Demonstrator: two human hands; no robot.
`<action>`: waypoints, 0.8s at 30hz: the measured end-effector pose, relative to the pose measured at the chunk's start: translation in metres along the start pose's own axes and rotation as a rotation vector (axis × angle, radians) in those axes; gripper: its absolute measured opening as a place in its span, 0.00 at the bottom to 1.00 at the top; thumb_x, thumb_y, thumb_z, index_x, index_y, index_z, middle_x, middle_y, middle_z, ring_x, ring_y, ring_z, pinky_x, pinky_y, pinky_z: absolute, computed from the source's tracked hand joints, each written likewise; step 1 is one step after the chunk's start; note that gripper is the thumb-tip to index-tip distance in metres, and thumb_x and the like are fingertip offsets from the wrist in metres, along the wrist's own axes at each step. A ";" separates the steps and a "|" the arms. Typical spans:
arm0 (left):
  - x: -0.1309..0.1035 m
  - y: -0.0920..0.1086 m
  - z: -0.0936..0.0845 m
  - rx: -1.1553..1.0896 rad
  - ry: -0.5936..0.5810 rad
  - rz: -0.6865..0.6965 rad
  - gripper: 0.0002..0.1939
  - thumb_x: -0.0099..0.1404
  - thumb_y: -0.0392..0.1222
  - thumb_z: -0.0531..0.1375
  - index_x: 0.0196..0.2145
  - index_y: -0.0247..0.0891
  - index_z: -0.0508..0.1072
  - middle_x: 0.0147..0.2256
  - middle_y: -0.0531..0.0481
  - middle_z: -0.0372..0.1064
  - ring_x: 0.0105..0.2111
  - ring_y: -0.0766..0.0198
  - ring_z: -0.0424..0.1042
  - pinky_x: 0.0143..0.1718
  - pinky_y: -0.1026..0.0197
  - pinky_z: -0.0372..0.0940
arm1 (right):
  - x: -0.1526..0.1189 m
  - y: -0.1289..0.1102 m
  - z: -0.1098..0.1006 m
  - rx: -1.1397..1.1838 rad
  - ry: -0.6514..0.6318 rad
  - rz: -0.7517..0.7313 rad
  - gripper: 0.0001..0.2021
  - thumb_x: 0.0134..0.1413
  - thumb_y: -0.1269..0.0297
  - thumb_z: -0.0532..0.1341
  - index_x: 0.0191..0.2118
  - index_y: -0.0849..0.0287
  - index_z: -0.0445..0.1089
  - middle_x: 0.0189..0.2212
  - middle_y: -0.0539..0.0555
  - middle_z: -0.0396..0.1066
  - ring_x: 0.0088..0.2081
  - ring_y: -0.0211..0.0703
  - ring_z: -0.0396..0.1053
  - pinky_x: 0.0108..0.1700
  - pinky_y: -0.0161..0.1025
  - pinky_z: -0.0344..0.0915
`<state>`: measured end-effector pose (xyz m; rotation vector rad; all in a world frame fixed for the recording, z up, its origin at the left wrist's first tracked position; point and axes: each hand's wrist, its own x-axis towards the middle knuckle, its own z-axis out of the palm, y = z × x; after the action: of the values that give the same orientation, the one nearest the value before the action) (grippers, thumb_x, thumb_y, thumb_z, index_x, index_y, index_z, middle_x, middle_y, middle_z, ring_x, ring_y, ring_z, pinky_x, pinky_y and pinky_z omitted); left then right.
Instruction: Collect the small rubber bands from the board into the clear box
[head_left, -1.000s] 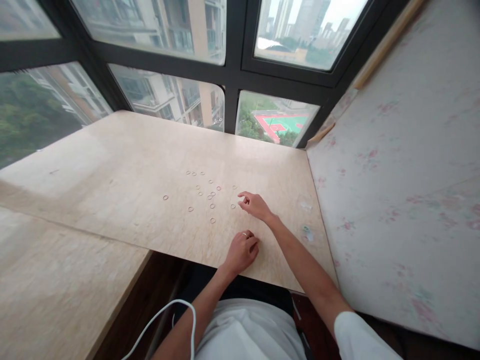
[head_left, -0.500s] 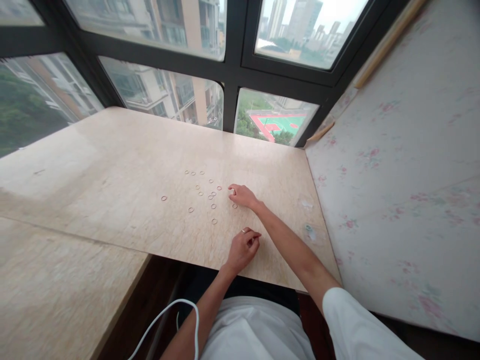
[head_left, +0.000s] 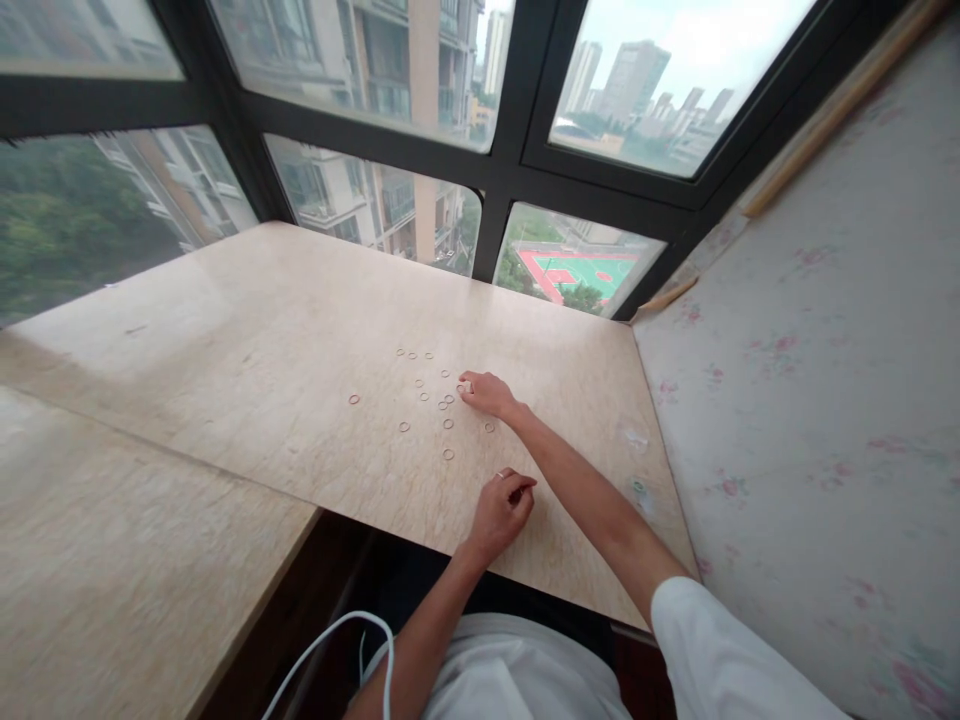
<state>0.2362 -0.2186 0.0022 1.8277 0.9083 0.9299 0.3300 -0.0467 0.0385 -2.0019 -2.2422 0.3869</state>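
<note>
Several thin rings lie scattered on the beige marble-like surface (head_left: 300,330). My right hand (head_left: 486,393) reaches in among them, its thumb and forefinger around a small ring (head_left: 460,389) at the right of the cluster. Just below that hand is another ring (head_left: 490,428). My left hand (head_left: 504,512) rests nearer the front edge with its fingers curled together; what they hold, if anything, is too small to name. A reddish ring (head_left: 354,399) lies apart at the left, and one more ring (head_left: 448,454) is nearest the front.
Two small clear plastic bags (head_left: 634,438) (head_left: 641,494) lie at the right, near the flowered wall (head_left: 780,420). Dark window frames (head_left: 491,235) border the back. A white cable (head_left: 330,630) hangs by my left forearm.
The view has shifted, so the surface sits further right and lower. My right hand has moved left over the surface to the ring at its fingertips. My left hand stays curled.
</note>
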 end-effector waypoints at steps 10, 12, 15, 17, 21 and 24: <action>0.001 -0.001 -0.001 -0.004 0.020 -0.001 0.11 0.60 0.32 0.54 0.35 0.38 0.76 0.30 0.48 0.71 0.31 0.64 0.69 0.35 0.61 0.63 | 0.008 -0.004 -0.002 -0.109 -0.068 -0.088 0.11 0.58 0.62 0.56 0.39 0.59 0.74 0.41 0.64 0.73 0.44 0.53 0.70 0.43 0.44 0.61; 0.001 -0.001 -0.001 -0.001 0.019 0.004 0.10 0.60 0.32 0.54 0.35 0.37 0.76 0.30 0.48 0.71 0.31 0.64 0.69 0.34 0.61 0.63 | 0.006 -0.001 -0.002 -0.083 -0.081 -0.096 0.10 0.56 0.63 0.58 0.38 0.60 0.74 0.41 0.64 0.73 0.43 0.54 0.70 0.43 0.44 0.61; 0.001 -0.001 -0.001 -0.003 0.018 0.006 0.10 0.60 0.32 0.55 0.35 0.37 0.76 0.30 0.48 0.71 0.30 0.64 0.69 0.34 0.61 0.63 | 0.001 0.004 -0.004 -0.007 -0.093 -0.091 0.07 0.51 0.66 0.61 0.35 0.60 0.74 0.39 0.62 0.74 0.43 0.52 0.71 0.42 0.42 0.61; 0.001 -0.001 -0.001 -0.008 0.016 0.008 0.10 0.60 0.32 0.55 0.35 0.37 0.76 0.29 0.48 0.71 0.30 0.64 0.69 0.34 0.62 0.63 | -0.005 0.008 -0.005 0.076 -0.092 -0.084 0.04 0.48 0.67 0.62 0.32 0.60 0.73 0.36 0.60 0.75 0.42 0.51 0.71 0.42 0.40 0.61; 0.001 0.000 -0.002 -0.017 0.018 0.017 0.10 0.61 0.33 0.54 0.35 0.37 0.76 0.29 0.49 0.71 0.29 0.65 0.68 0.33 0.63 0.62 | -0.028 0.015 -0.007 0.340 -0.060 -0.068 0.03 0.47 0.67 0.62 0.30 0.59 0.72 0.26 0.53 0.74 0.33 0.42 0.71 0.36 0.35 0.62; 0.001 0.000 -0.003 -0.030 0.017 0.021 0.09 0.61 0.33 0.55 0.35 0.37 0.76 0.30 0.49 0.71 0.30 0.65 0.68 0.33 0.63 0.62 | -0.052 0.019 -0.008 0.614 -0.012 -0.031 0.07 0.51 0.61 0.58 0.33 0.59 0.69 0.18 0.47 0.69 0.18 0.33 0.63 0.24 0.31 0.59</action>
<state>0.2344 -0.2165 0.0029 1.8101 0.8827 0.9684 0.3566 -0.0957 0.0456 -1.6335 -1.8408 0.9462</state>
